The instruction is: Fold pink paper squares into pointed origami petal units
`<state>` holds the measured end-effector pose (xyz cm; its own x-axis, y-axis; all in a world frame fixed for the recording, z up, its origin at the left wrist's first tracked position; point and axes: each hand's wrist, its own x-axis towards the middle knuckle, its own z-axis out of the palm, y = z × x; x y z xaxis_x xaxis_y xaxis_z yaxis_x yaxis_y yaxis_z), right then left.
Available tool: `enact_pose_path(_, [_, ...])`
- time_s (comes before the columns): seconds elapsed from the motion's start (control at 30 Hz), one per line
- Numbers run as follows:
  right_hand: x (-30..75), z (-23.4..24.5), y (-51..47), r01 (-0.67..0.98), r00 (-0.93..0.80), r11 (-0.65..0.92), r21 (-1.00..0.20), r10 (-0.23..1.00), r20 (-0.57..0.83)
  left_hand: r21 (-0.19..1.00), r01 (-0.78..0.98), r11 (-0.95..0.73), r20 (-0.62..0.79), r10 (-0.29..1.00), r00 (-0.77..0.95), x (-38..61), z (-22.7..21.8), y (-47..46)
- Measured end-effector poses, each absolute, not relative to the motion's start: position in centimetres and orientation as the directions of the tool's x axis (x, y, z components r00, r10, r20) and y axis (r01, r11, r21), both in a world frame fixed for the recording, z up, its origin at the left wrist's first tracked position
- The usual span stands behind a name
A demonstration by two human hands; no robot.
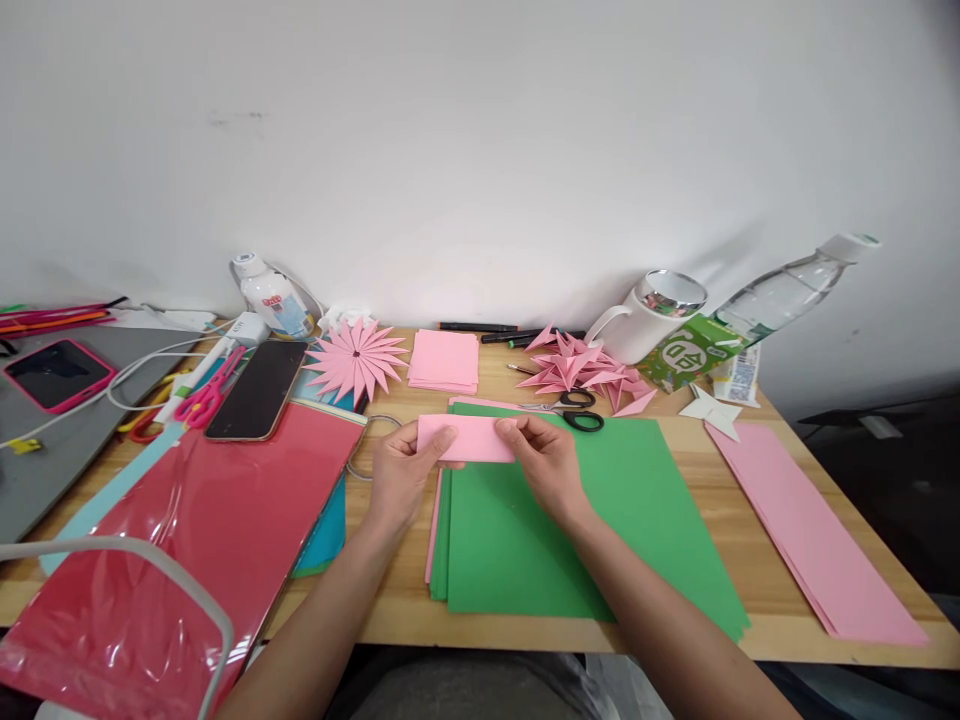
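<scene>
A small pink paper rectangle (472, 440), which looks folded, is held level between my two hands. My left hand (405, 465) pinches its left end, thumb on the near face. At the right end, my right hand (547, 460) grips it between thumb and fingers. Both hands are above a stack of green paper (570, 530). Black-handled scissors (581, 410) lie just past the stack's far edge. Behind the hands are a pile of square pink paper (444, 360), a pink folded-paper star wheel (356, 360) and a heap of pointed pink folded pieces (577, 370).
Red paper in a clear sleeve (217, 510) and a black phone (257, 390) lie left. Long pink strips (810, 530) are at right. A white mug (645, 320), green box (690, 352) and clear bottle (795, 290) stand by the wall. A white cable (180, 570) crosses the lower left.
</scene>
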<state>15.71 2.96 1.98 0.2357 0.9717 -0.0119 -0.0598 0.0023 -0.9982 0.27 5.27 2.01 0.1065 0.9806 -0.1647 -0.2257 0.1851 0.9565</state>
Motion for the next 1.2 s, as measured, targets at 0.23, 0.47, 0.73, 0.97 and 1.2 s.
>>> enact_pose_path(0.23, [15.76, 1.74, 2.95, -0.073, 0.237, 0.003, -0.997, 0.971, -0.015, 0.950, -0.249, 0.189, -0.166, 0.980, 0.109, 0.19, 2.17, 5.24])
enact_pose_path(0.47, [15.78, 1.63, 2.95, -0.070, 0.239, 0.002, -0.998, 0.971, -0.015, 0.955, -0.246, 0.165, -0.154, 0.986, 0.060, 0.14, 2.29, 5.22])
enact_pose_path(0.73, [15.76, 1.63, 2.95, -0.077, 0.245, 0.001, -0.997, 0.969, -0.018, 0.957, -0.255, 0.140, -0.121, 0.989, 0.088, 0.05, 1.91, 5.25])
enact_pose_path(0.97, [15.82, 1.57, 2.91, -0.057, 0.252, 0.011, -0.998, 0.968, -0.003, 0.954, -0.268, 0.136, -0.119, 0.990, 0.079, 0.11, 2.04, 5.30])
enact_pose_path(1.2, [15.81, 1.34, 2.90, -0.068, 0.243, 0.036, -0.997, 0.970, 0.018, 0.947, -0.299, 0.113, -0.105, 0.994, 0.042, 0.16, 1.83, 5.27])
